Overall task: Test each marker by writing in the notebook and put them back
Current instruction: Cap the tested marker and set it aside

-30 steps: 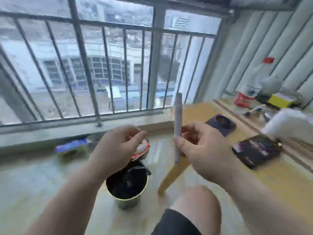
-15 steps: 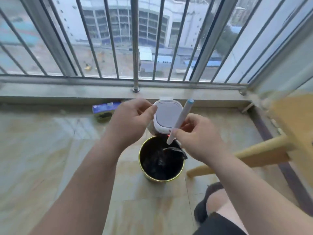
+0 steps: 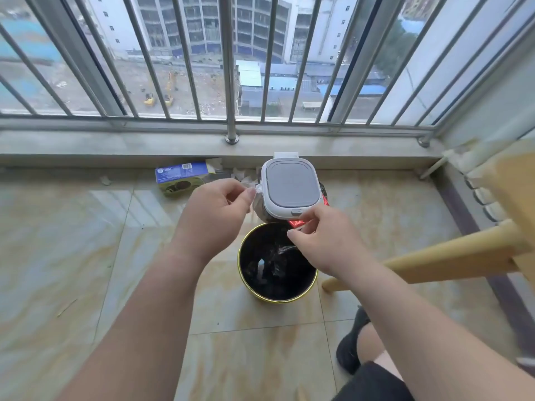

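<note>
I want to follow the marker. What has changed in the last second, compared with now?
The right hand held a marker upright, then tilted it over the round bin; now that hand is empty above the bin, and a pale shape inside may be the marker. The view swung from the table down to the floor. The left hand stays pinched shut; the lidded bin has not moved.

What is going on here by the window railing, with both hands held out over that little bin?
A person sits facing the railing with both hands over a small round bin lined with a black bag. The right hand hovers just above the bin's rim, fingers loosely open, holding nothing that I can see. The left hand pinches what looks like a small clear scrap. A white lidded container stands behind the bin. No marker or notebook shows clearly.
</note>
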The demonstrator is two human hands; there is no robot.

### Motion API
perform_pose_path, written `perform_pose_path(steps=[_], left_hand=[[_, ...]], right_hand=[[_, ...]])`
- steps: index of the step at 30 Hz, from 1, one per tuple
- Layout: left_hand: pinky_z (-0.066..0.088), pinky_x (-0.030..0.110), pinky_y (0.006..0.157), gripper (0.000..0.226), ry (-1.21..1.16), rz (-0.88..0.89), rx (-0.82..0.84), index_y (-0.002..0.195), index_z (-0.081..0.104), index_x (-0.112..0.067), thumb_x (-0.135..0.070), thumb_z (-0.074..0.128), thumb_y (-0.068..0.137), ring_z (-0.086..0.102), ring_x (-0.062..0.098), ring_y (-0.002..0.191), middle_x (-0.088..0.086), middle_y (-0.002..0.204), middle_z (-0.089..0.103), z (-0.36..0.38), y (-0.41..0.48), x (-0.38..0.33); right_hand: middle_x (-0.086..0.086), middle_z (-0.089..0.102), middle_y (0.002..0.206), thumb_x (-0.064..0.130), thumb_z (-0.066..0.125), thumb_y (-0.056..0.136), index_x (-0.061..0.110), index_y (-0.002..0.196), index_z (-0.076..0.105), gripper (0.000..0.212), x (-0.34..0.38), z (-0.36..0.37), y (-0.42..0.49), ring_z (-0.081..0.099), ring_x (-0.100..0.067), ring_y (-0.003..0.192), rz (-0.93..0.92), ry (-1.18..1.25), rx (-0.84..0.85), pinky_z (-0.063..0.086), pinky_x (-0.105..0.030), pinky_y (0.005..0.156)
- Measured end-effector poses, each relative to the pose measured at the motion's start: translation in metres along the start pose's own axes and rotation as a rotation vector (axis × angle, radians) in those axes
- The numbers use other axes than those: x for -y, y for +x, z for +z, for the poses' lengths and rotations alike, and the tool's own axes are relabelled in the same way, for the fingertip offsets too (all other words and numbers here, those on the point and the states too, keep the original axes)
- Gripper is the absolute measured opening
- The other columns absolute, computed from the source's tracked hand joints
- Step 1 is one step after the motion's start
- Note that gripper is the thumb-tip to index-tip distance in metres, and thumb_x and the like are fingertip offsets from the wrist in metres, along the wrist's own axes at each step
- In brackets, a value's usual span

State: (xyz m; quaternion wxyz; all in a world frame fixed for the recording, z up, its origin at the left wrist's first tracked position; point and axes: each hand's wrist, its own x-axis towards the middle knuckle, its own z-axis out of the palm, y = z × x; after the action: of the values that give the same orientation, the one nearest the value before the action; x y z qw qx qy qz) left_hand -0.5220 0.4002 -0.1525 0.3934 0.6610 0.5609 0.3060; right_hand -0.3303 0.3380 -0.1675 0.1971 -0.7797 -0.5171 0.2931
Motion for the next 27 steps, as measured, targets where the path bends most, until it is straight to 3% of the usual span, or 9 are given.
perform_pose_path(steps=[4, 7, 12, 16, 21, 27], left_hand=[[0.056, 0.044, 0.073, 0.026, 0.017, -0.005, 0.012, 0.075, 0.067, -0.022, -0.033, 0.063, 0.098, 0.067, 0.021, 0.074, -0.002, 0.073, 0.07, 0.0, -0.001, 0.0], [0.056, 0.042, 0.073, 0.026, 0.025, 0.009, 0.032, 0.074, 0.067, -0.024, -0.033, 0.063, 0.098, 0.067, 0.02, 0.074, -0.001, 0.074, 0.071, 0.003, -0.003, -0.007], [0.052, 0.03, 0.067, 0.023, 0.02, 0.102, 0.06, 0.078, 0.068, -0.026, -0.035, 0.063, 0.098, 0.067, 0.014, 0.069, -0.006, 0.071, 0.071, 0.014, -0.006, -0.04], [0.051, 0.028, 0.064, 0.022, -0.016, 0.242, 0.125, 0.077, 0.069, -0.027, -0.036, 0.064, 0.097, 0.065, 0.008, 0.066, -0.01, 0.069, 0.07, 0.038, -0.017, -0.089], [0.05, 0.025, 0.059, 0.02, -0.045, 0.429, 0.264, 0.082, 0.072, -0.024, -0.035, 0.065, 0.097, 0.065, 0.01, 0.063, -0.005, 0.067, 0.07, 0.086, -0.05, -0.168], [0.052, 0.031, 0.064, 0.022, -0.066, 0.635, 0.4, 0.077, 0.07, -0.025, -0.034, 0.065, 0.096, 0.063, 0.005, 0.065, -0.01, 0.066, 0.068, 0.152, -0.112, -0.259]], right_hand=[[0.014, 0.066, 0.082, 0.03, 0.07, 0.086, 0.023, 0.106, 0.063, 0.023, 0.0, -0.003, -0.004, 0.06, -0.002, 0.082, -0.01, -0.016, 0.003, 0.045, -0.021, 0.069], [0.014, 0.066, 0.082, 0.031, 0.07, 0.086, 0.026, 0.1, 0.065, 0.017, 0.003, -0.013, -0.009, 0.059, 0.001, 0.079, -0.01, -0.02, -0.005, 0.038, -0.014, 0.061], [0.015, 0.066, 0.082, 0.032, 0.069, 0.086, 0.03, 0.091, 0.065, 0.007, 0.006, -0.052, -0.034, 0.061, 0.0, 0.075, -0.024, 0.0, -0.081, 0.038, -0.007, 0.055], [0.016, 0.064, 0.079, 0.036, 0.071, 0.086, 0.032, 0.086, 0.063, 0.009, 0.0, -0.101, -0.071, 0.059, 0.005, 0.073, -0.005, -0.016, -0.184, 0.042, -0.004, 0.059], [0.014, 0.065, 0.083, 0.036, 0.071, 0.087, 0.03, 0.095, 0.066, 0.012, -0.022, -0.168, -0.137, 0.061, -0.002, 0.079, 0.064, 0.029, -0.352, 0.049, -0.019, 0.067], [0.013, 0.065, 0.075, 0.035, 0.073, 0.085, 0.03, 0.091, 0.066, 0.01, -0.073, -0.251, -0.254, 0.059, 0.003, 0.071, 0.187, 0.036, -0.616, 0.042, -0.01, 0.054]])
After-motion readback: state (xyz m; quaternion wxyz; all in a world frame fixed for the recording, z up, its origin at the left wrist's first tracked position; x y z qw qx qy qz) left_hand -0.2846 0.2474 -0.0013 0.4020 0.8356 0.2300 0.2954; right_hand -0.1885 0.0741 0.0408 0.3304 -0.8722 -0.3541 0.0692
